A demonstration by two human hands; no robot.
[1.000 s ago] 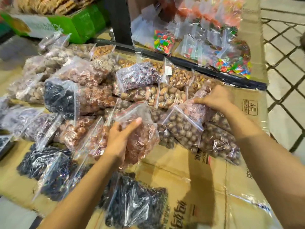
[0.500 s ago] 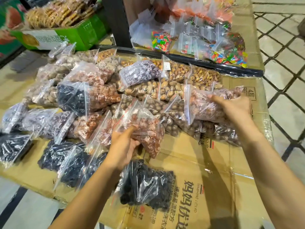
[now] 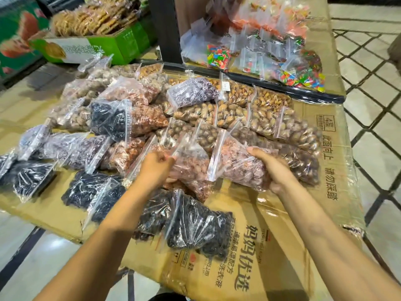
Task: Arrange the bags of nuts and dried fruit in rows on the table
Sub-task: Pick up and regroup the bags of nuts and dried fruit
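Observation:
Clear zip bags of nuts and dried fruit cover a table topped with flattened cardboard [image 3: 256, 253]. My left hand [image 3: 155, 168] grips a bag of reddish-brown nuts [image 3: 191, 168] at the middle front. My right hand [image 3: 271, 168] holds a bag of pinkish dried fruit [image 3: 236, 164] lifted just right of it, over the cardboard's bare part. Bags of dark dried fruit [image 3: 195, 227] lie in the front row. Hazelnut bags [image 3: 303, 161] sit to the right, pale shelled-nut bags [image 3: 267, 118] behind, and a purple bag [image 3: 191, 92] lies on top of them.
A second cardboard surface at the back right holds bags of colourful candy [image 3: 303, 77]. A green box of biscuits [image 3: 102, 38] stands at the back left. A black post [image 3: 165, 29] rises behind the pile. Tiled floor [image 3: 373, 127] runs along the table's right edge.
My right hand pulled the pinkish bag from the far right of the pile toward me and to the middle front. My left hand kept its bag and shifted slightly.

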